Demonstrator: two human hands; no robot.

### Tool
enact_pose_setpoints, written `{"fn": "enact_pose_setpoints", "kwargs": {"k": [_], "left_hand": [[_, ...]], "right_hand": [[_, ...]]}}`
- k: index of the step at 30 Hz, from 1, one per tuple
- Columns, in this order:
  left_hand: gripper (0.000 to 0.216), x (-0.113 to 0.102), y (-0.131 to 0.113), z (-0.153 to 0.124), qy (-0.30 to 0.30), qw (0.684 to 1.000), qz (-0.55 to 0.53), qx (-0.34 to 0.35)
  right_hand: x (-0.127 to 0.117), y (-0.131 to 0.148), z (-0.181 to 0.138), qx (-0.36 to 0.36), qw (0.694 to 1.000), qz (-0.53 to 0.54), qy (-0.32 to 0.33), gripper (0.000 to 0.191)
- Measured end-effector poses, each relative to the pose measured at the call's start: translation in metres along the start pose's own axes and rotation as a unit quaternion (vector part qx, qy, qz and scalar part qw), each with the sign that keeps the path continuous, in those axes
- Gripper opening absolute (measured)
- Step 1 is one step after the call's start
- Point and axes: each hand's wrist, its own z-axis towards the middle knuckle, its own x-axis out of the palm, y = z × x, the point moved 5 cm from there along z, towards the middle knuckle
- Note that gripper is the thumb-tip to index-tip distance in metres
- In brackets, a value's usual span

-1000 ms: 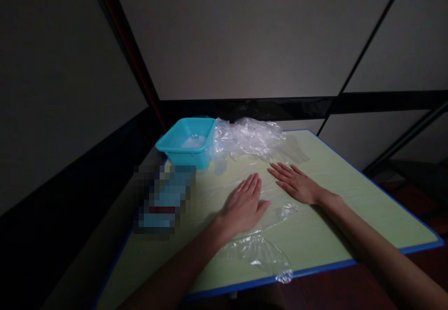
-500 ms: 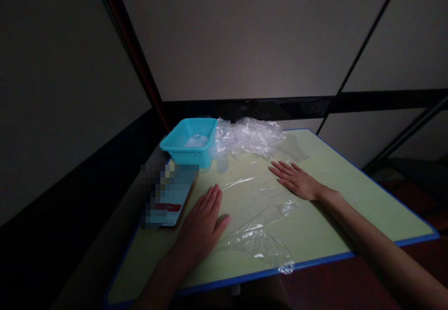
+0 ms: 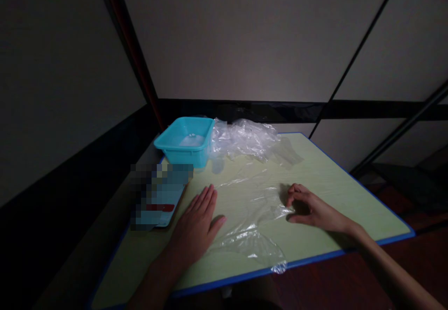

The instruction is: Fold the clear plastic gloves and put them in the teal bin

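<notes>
A clear plastic bag (image 3: 245,233) lies spread on the table, its near corner hanging slightly over the front edge. My left hand (image 3: 196,223) rests flat at the bag's left side, with its fingers stretched out and the thumb apart. By the bag's right edge is my right hand (image 3: 308,207). Its fingers are curled and the thumb stands apart from them, with a gap between that shows no grip on the film. Whether the fingertips touch the film is hard to see.
On the pale green table (image 3: 336,203) with blue edging, a turquoise basin (image 3: 185,149) stands at the back left. Beside it lies a heap of crumpled clear plastic bags (image 3: 250,137). A partly blurred phone-like slab (image 3: 164,200) lies left of my left hand. A wall rises behind.
My right hand has drawn back toward me from lying flat, and its fingers have curled beside the bag's edge. My left hand stays flat. The view has shifted slightly.
</notes>
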Motion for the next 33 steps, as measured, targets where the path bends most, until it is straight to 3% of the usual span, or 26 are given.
{"fn": "enact_pose_setpoints", "kwargs": {"k": [3, 9, 12, 16, 19, 22, 27, 33], "left_hand": [[0.059, 0.001, 0.000, 0.000, 0.009, 1.000, 0.010, -0.001], [0.058, 0.002, 0.000, 0.000, 0.018, 0.999, 0.025, -0.005], [0.058, 0.001, 0.000, 0.000, 0.016, 1.000, 0.025, -0.001], [0.058, 0.001, 0.001, 0.000, 0.011, 1.000, 0.020, -0.001], [0.058, 0.001, 0.001, 0.000, 0.003, 1.000, 0.012, 0.001], [0.058, 0.002, 0.002, 0.000, -0.005, 1.000, 0.005, 0.005], [0.058, 0.003, 0.002, -0.001, -0.012, 1.000, 0.001, 0.008], [0.059, 0.004, 0.002, -0.001, -0.012, 1.000, 0.003, 0.009]], "right_hand": [[0.004, 0.002, 0.000, 0.005, 0.999, 0.037, -0.021, 0.014], [0.006, 0.002, 0.004, -0.001, 0.982, 0.184, -0.042, 0.015], [0.010, -0.001, 0.002, 0.034, 0.965, 0.259, -0.037, 0.018], [0.012, -0.006, -0.002, 0.086, 0.953, 0.285, -0.061, 0.017], [0.013, -0.007, -0.006, 0.117, 0.944, 0.302, -0.062, 0.026], [0.012, -0.007, -0.012, 0.125, 0.958, 0.255, -0.039, 0.030], [0.000, -0.009, -0.018, 0.123, 0.990, 0.067, -0.008, 0.033], [-0.004, 0.016, 0.002, 0.067, 0.987, -0.071, -0.131, 0.031]]}}
